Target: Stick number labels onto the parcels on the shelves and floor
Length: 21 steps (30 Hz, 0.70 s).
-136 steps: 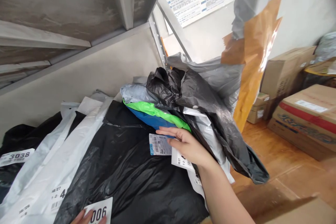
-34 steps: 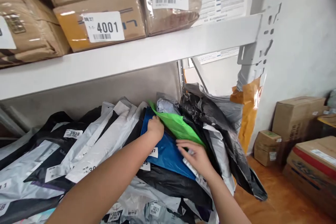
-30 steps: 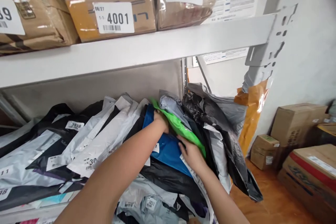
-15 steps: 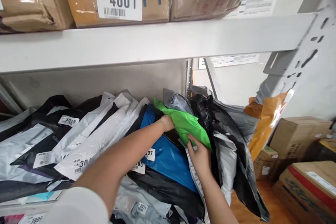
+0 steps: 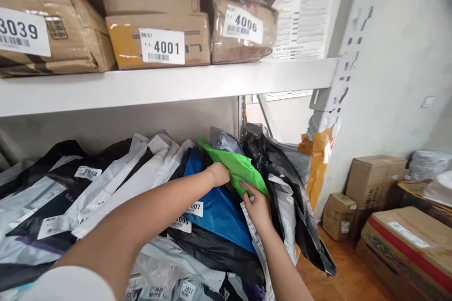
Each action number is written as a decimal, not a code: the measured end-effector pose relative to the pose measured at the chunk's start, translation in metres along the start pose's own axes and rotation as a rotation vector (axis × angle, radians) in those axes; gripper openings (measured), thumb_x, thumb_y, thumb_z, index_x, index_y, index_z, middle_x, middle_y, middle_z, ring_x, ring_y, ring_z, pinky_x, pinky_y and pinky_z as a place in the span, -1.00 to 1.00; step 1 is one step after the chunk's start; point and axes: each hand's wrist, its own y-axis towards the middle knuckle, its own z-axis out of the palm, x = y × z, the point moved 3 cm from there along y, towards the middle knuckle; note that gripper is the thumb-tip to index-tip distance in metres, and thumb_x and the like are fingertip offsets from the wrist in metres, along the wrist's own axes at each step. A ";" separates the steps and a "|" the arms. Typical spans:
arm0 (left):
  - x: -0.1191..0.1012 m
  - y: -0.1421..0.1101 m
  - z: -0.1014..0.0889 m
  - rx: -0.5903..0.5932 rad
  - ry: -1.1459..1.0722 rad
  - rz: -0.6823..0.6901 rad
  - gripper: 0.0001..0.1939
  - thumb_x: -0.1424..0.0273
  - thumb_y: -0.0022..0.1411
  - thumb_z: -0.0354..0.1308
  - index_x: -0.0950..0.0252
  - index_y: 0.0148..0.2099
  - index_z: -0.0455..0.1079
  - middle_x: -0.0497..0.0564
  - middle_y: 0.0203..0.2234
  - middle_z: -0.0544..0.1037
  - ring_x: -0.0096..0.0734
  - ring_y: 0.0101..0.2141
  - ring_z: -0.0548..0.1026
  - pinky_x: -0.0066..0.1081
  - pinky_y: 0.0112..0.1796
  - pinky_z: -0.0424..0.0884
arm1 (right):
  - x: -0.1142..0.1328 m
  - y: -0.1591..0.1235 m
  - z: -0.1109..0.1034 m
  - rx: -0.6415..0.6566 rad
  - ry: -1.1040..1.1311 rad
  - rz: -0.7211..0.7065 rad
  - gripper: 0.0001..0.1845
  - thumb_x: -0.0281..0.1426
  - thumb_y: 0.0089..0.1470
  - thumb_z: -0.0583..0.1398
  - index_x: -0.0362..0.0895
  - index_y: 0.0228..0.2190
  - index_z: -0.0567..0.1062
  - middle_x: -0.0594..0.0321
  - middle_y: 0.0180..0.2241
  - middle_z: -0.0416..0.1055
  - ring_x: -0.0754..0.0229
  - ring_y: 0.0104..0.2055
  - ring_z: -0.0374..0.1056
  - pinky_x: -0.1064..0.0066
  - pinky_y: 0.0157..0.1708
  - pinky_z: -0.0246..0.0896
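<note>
A bright green plastic mailing bag [image 5: 247, 168] stands on its edge in a row of packed mailing bags. My left hand [image 5: 219, 174] is closed at its left edge, fingers curled in and fingertips hidden. Against the bag's lower right face, my right hand [image 5: 257, 204] lies with fingers apart and the thumb lower. Left of the green bag leans a blue mailing bag [image 5: 221, 218], partly behind my left forearm. Black mailing bags [image 5: 278, 157] and a silver-white one [image 5: 282, 207] stand to the right. A white label strip [image 5: 252, 228] hangs beside my right wrist.
A white shelf beam [image 5: 169, 87] crosses above my hands, with numbered cartons [image 5: 158, 40] on it. White and grey mailing bags [image 5: 123, 188] fill the left side. At right are the perforated rack post [image 5: 348, 56], torn orange packaging [image 5: 319, 164] and floor cartons [image 5: 406, 244].
The view has shifted up and to the right, showing more upper cartons and more floor at right. Both hands stay at the green mailing bag, with little visible movement against it.
</note>
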 end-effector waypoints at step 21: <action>0.025 -0.125 -0.032 -0.605 0.086 0.101 -0.79 0.42 0.27 0.05 0.18 -0.07 0.41 -0.01 -0.22 0.52 -0.35 -0.19 0.46 -0.42 -0.28 0.40 | 0.066 -0.029 -0.007 0.187 0.012 -0.167 -0.60 -0.30 -0.07 0.29 -0.10 -0.13 0.55 0.10 -0.18 0.56 0.00 -0.16 0.49 0.22 -0.10 0.37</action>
